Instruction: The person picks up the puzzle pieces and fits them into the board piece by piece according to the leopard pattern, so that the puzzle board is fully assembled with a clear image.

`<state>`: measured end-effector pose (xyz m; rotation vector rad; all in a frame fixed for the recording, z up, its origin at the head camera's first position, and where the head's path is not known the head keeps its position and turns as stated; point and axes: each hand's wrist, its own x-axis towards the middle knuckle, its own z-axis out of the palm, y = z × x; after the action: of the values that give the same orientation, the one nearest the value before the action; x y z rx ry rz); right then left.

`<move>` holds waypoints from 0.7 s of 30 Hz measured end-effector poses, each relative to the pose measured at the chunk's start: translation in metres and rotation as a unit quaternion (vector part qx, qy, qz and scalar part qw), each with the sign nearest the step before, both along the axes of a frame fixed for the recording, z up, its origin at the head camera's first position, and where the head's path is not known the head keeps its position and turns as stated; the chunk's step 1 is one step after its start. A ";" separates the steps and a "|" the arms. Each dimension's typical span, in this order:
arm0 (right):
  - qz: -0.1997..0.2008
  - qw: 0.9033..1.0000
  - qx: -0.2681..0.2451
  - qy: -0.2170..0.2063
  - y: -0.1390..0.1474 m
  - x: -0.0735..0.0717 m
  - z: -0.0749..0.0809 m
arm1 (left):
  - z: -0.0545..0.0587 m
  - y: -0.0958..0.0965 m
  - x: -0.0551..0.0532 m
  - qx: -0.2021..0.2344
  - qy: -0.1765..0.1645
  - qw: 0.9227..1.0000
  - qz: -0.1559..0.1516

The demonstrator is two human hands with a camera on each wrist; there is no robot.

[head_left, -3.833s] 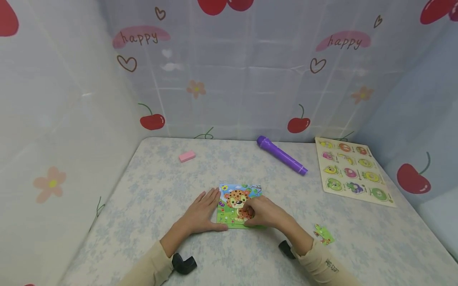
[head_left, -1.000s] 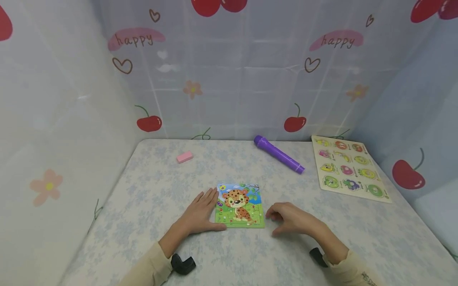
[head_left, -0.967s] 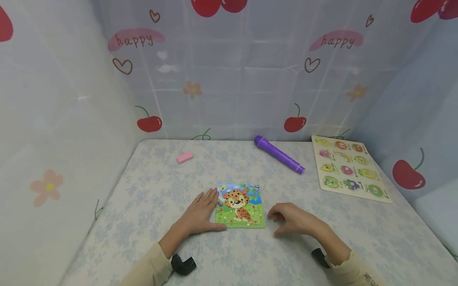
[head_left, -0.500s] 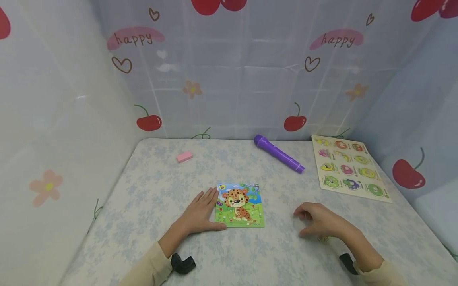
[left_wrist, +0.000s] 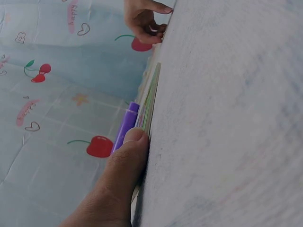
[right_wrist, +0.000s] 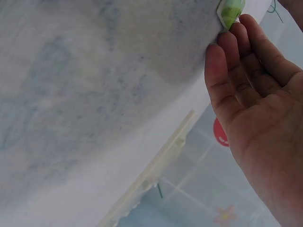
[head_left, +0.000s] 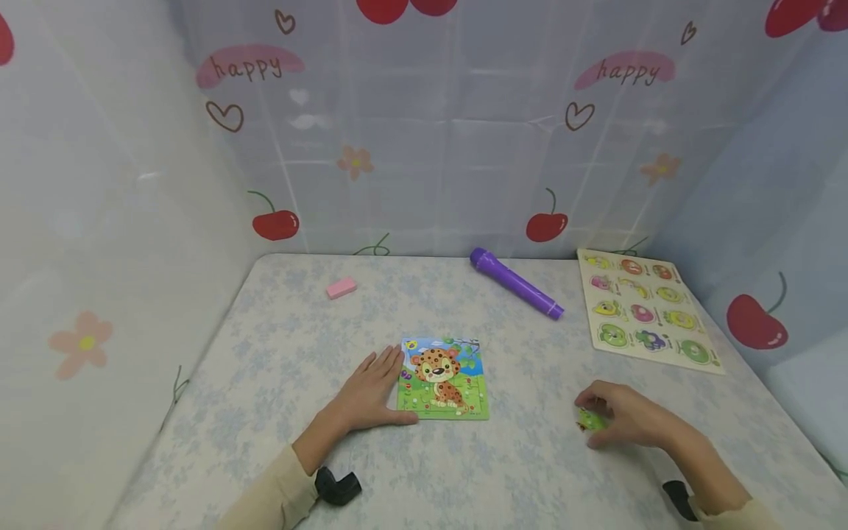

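Observation:
A square jigsaw puzzle (head_left: 440, 379) with a spotted cub on a green and blue picture lies at mid-table. My left hand (head_left: 371, 394) rests along its left side, fingers spread, thumb by the lower edge. That hand's thumb (left_wrist: 125, 161) shows at the puzzle's edge in the left wrist view. To the right, a loose green puzzle piece (head_left: 592, 419) lies on the table. My right hand (head_left: 629, 416) bends over it, with fingers and thumb on either side. In the right wrist view the piece (right_wrist: 230, 12) is by the fingertips; a firm pinch is not visible.
A purple toy microphone (head_left: 517, 283) lies behind the puzzle and a pink eraser-like block (head_left: 341, 288) at the back left. At the back right is a fruit picture board (head_left: 652, 313). Patterned curtains (head_left: 424, 132) enclose the table.
My right hand has moved from the puzzle rightward to the loose piece, which looks to lie where it was. My left hand has stayed beside the puzzle.

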<state>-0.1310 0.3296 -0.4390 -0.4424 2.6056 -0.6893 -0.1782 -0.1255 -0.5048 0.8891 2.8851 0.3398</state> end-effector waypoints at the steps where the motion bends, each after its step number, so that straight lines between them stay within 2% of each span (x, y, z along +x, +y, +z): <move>1: 0.003 1.000 -0.001 0.001 0.002 0.001 0.000 | 0.000 0.000 0.000 0.001 -0.002 1.000 0.000; 9: 0.016 1.000 0.004 0.000 0.011 0.009 0.000 | 0.000 0.001 0.000 0.001 -0.008 1.000 0.005; 21: -0.006 0.999 -0.027 -0.027 0.018 0.014 -0.002 | 0.001 0.000 0.002 0.012 -0.004 1.000 0.001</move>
<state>-0.1174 0.3473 -0.4406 -0.4179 2.5463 -0.7661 -0.1763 -0.1255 -0.5033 0.8866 2.8801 0.3770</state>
